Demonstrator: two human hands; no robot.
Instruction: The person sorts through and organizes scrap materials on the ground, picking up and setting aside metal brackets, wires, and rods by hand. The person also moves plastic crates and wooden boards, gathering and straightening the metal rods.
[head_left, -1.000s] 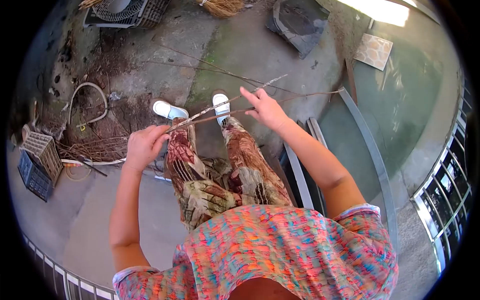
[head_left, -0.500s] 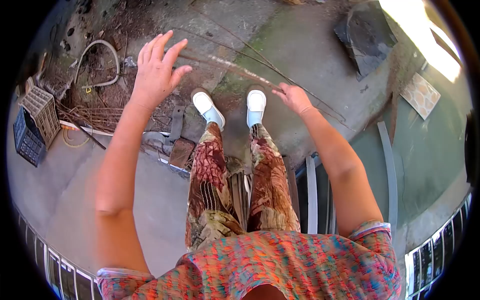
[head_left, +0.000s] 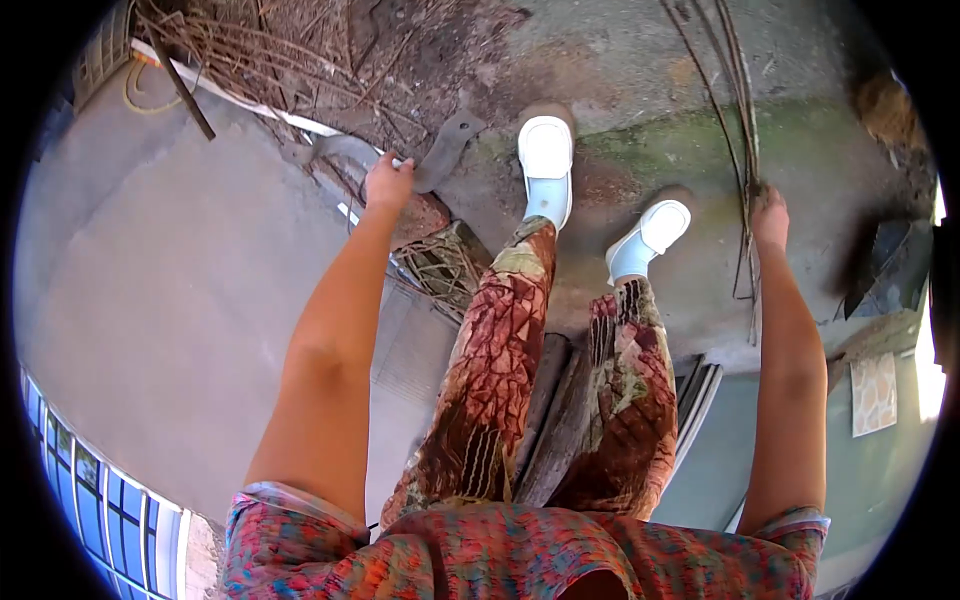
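Note:
My right hand is closed around a bundle of long, thin rusty-brown rods, which look like thin metal rods or sticks. They run up past the top of the view, and their short ends hang below the hand. My left hand is out to the other side with its fingers curled in, and nothing shows in it. Behind it in the view lies a flat grey strap-like piece on the ground. Whether the hand touches this piece cannot be made out.
Tangled brown rods lie along a white edge strip at upper left. A twig-filled block is beside my legs. To the right are a dark bent sheet and a patterned tile. A plastic crate stands far left.
The view has turned and my feet have stepped. My left hand, spread open before, has lowered and curled. The rods, which stretched across in front, now point away from me in my right hand.

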